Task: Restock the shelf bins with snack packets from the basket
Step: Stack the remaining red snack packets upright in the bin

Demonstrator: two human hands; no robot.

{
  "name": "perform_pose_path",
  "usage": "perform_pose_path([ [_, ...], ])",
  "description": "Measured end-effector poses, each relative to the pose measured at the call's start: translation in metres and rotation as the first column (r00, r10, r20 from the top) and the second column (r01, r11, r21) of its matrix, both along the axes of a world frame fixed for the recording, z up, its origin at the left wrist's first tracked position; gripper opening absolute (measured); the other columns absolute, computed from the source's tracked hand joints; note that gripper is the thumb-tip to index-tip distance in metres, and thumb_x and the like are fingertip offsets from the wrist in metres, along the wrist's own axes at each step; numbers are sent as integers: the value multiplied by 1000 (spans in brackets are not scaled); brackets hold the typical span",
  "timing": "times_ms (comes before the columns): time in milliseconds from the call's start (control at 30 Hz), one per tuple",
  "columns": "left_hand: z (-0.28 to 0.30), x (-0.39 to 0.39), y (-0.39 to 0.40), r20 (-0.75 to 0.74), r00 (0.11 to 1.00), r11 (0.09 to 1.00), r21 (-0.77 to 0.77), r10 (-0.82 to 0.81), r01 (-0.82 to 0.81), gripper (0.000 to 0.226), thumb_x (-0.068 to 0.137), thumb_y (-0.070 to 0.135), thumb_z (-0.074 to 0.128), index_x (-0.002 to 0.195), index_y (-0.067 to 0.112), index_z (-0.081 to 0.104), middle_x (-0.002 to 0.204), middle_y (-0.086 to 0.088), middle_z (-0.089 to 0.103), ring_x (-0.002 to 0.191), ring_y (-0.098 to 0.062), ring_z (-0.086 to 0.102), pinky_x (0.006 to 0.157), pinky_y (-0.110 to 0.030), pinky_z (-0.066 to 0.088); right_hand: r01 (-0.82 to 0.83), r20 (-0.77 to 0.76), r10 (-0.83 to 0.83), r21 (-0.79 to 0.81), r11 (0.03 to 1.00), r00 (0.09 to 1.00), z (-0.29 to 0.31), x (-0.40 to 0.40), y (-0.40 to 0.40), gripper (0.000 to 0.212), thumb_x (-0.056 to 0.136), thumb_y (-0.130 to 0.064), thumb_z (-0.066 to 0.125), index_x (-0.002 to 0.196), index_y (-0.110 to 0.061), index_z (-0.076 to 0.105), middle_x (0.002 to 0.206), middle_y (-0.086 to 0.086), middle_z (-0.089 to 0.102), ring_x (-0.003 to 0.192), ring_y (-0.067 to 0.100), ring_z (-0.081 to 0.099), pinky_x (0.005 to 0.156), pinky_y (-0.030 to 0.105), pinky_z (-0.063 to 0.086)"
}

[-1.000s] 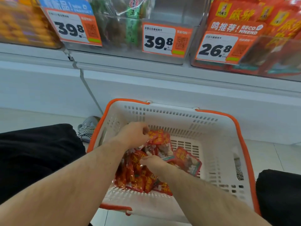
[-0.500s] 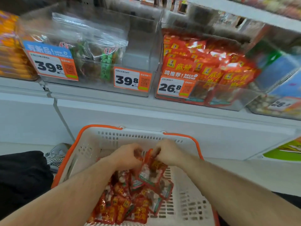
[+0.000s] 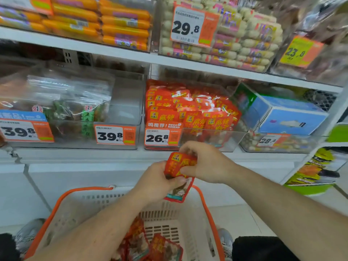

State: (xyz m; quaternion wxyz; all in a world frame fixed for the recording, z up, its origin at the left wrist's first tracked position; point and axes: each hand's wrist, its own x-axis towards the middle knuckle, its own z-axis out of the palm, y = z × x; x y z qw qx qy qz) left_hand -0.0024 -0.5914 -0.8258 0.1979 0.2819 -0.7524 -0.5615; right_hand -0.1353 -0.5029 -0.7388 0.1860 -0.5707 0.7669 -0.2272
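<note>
Both hands hold red snack packets (image 3: 178,173) above the far rim of the white basket (image 3: 62,219) with its orange edge. The left hand (image 3: 158,180) has its fingers curled around the lower part of the bundle, thumb pressed on the front. The right hand (image 3: 205,162) pinches the top from the right, fingers bent over the upper edge. It looks like 2 packets or more, though blur makes the count unsure. They sit just below and in front of the clear bin (image 3: 212,136) on the shelf, which is packed with matching red packets (image 3: 190,112) and carries a 26.8 price tag (image 3: 162,137). More red packets (image 3: 150,243) lie in the near part of the basket.
</note>
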Motion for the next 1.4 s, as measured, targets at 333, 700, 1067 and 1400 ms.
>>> perform_pose_path([
  [333,65,-55,-29,-190,930,391,-867,316,-310,95,55,65,81,132,18,54,144,-13,43,131,-34,38,105,-48,33,51,-371,-308,-564,824,876,43,-43,33,21,84,-32,63,92,-14,71,88,1,71,84,24,63,72,36,52],
  [700,53,-63,-61,-39,766,439,-801,642,-408,127,49,70,83,148,16,23,154,-21,23,135,-43,33,102,-58,36,434,-84,-697,-728,531,712,55,-117,14,13,93,-30,60,100,-20,66,89,3,67,85,28,58,70,36,44],
  [1067,52,-59,-60,-26,741,386,-841,671,-380,117,55,74,76,144,13,31,155,-17,25,126,-43,42,98,-53,38,579,-521,-678,-371,727,518,39,-161,-21,20,93,-37,58,99,-19,63,100,9,65,108,34,54,94,42,37],
  [1400,54,-59,-58,3,735,407,-834,678,-373,117,56,76,75,144,16,29,157,-15,21,128,-40,40,102,-53,36,597,-821,-446,-167,785,357,32,-169,-52,32,86,-29,64,118,-30,64,133,14,41,129,36,34,108,50,30],
])
